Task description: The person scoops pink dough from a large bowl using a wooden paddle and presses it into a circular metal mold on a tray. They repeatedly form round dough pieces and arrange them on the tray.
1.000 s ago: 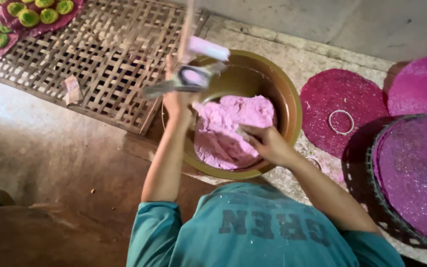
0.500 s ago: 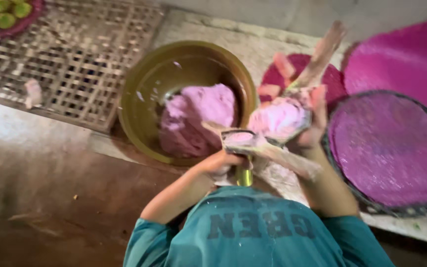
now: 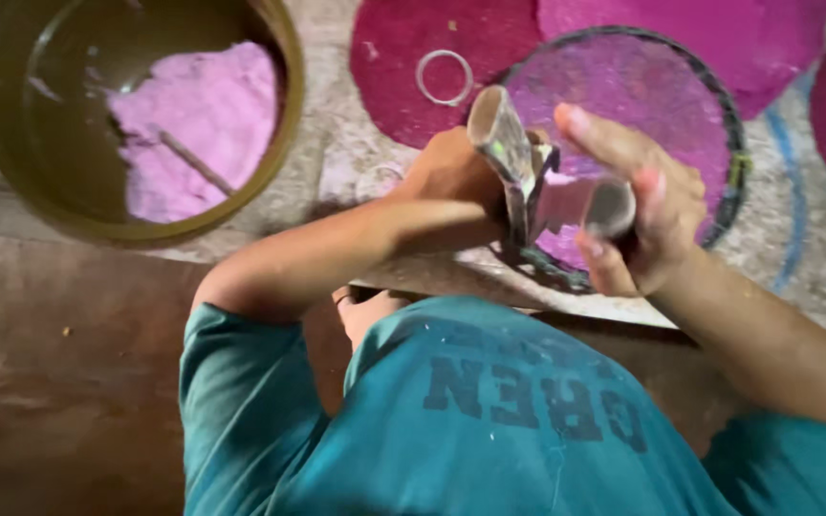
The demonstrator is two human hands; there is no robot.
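My left hand (image 3: 451, 177) grips a narrow metal press-like tool (image 3: 501, 134), held tilted above the near edge of a round purple-dusted tray (image 3: 681, 86). Just to its right, my right hand (image 3: 638, 215) is closed around a short pink-smeared cylinder (image 3: 610, 206) that sits against the tool. Both hands hover over the tray's dark rim (image 3: 730, 134). To the left stands a large olive-brown bowl (image 3: 284, 143) holding pink dough (image 3: 198, 115), and a thin stick (image 3: 193, 164) lies in the dough.
A white ring (image 3: 444, 76) lies on a magenta round mat (image 3: 389, 57) behind the hands. More magenta mats (image 3: 719, 29) lie at the back and far right. Brown floor (image 3: 59, 382) lies at the near left. My teal shirt (image 3: 489, 420) fills the foreground.
Both hands came away from the bowl and moved right, over the round tray. The pink lump seen in my right hand half a second ago no longer shows; a cylinder is gripped there.
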